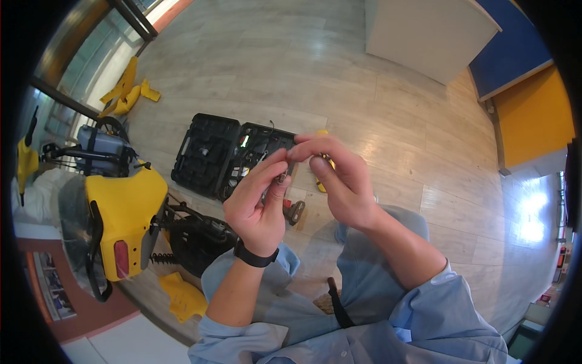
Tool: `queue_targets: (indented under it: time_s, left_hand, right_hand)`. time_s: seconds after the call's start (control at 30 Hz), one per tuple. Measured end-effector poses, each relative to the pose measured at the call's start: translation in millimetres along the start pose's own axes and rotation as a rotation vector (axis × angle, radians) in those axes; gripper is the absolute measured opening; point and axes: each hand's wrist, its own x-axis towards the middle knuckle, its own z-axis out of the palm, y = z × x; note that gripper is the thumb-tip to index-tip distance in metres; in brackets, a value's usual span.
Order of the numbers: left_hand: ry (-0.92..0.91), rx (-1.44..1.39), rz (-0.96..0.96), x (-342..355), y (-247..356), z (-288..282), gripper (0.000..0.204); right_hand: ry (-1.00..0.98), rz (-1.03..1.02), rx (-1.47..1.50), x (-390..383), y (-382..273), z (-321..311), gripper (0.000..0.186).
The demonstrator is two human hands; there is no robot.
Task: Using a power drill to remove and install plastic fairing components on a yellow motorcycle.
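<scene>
My left hand (257,209), with a black watch on the wrist, is raised in front of me. Its thumb and fingers pinch a small metal piece (281,178), too small to name. My right hand (348,188) is curled beside it, and the index fingertips of both hands meet or nearly meet. Something small and dark shows between the right thumb and fingers, but I cannot make out what. Beneath the hands an open black tool case (206,151) lies on the floor, with assorted tools in its right half. A red and dark tool (294,212) lies near the left hand.
A yellow two-wheeled vehicle (127,200) stands close on my left. Loose yellow panels lie by the far-left glass (124,100) and near my left knee (182,297). A yellow object (321,185) is partly hidden behind my right hand. A white cabinet (427,36) stands far right.
</scene>
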Motion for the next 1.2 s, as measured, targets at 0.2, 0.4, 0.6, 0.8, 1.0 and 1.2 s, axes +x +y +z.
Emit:
queue_targets:
  time_s: [0.2, 0.4, 0.6, 0.8, 1.0, 1.2]
  left_hand:
    - [-0.058, 0.014, 0.014, -3, 4, -8, 0.021]
    - [-0.123, 0.08, 0.088, -3, 0, -10, 0.023]
    - [-0.16, 0.052, 0.113, -1, 4, -12, 0.028]
    - [-0.162, 0.029, 0.117, -3, 3, -13, 0.029]
    - [-0.199, -0.013, 0.012, -5, 10, -13, 0.026]
    - [-0.213, -0.218, -0.157, -12, 5, -11, 0.021]
  right_hand:
    - [-0.097, -0.138, 0.034, -5, -6, 4, 0.029]
    - [-0.267, -0.125, 0.118, -4, 3, 0, 0.033]
    - [-0.348, -0.145, 0.216, -3, -1, 0, 0.036]
    - [-0.394, -0.181, 0.16, -1, -1, -3, 0.036]
    - [-0.426, -0.199, 0.13, 1, -3, -10, 0.034]
    - [-0.442, -0.247, 0.021, 3, -6, -13, 0.035]
